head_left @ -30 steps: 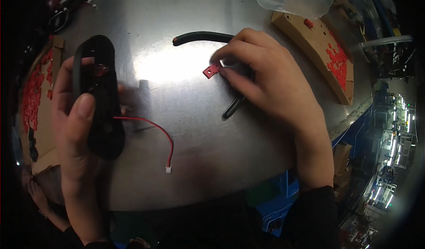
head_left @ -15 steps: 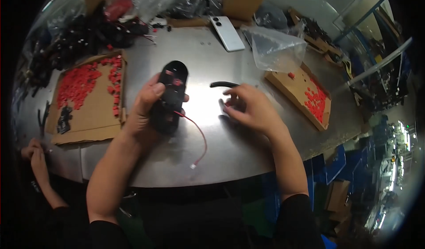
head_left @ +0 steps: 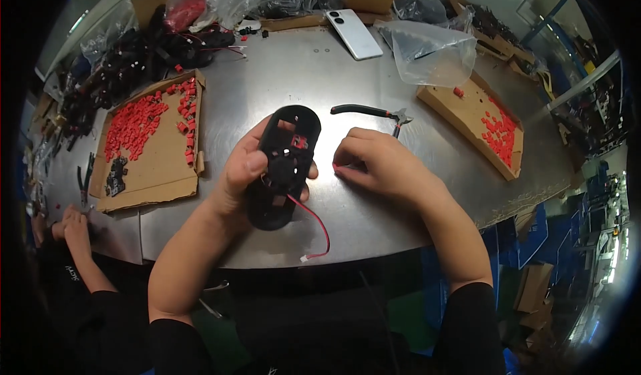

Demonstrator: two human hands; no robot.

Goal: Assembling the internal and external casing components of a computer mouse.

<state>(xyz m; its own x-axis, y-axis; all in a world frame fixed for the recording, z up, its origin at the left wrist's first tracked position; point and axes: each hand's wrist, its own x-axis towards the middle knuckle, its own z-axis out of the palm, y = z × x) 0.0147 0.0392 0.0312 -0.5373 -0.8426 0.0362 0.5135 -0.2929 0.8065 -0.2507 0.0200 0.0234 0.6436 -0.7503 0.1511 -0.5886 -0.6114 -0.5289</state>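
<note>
A black, oval plastic housing (head_left: 284,168) is hovering over the grey metal tabletop (head_left: 374,231), the left hand (head_left: 242,171) clasping it between thumb and fingers. A thin, mostly red wire (head_left: 322,225) is trailing from it. Near its right side, the right hand (head_left: 384,160) is pinching a small red piece (head_left: 336,167). Beyond, black-handled metal cutters (head_left: 364,110) are lying near a brown cardboard tray (head_left: 461,111).

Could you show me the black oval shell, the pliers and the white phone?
Black oval shell (head_left: 283,169): head view, on its dark middle.
Pliers (head_left: 366,110): head view, on the longer-showing dark handle.
White phone (head_left: 356,37): head view, on its back.
</note>
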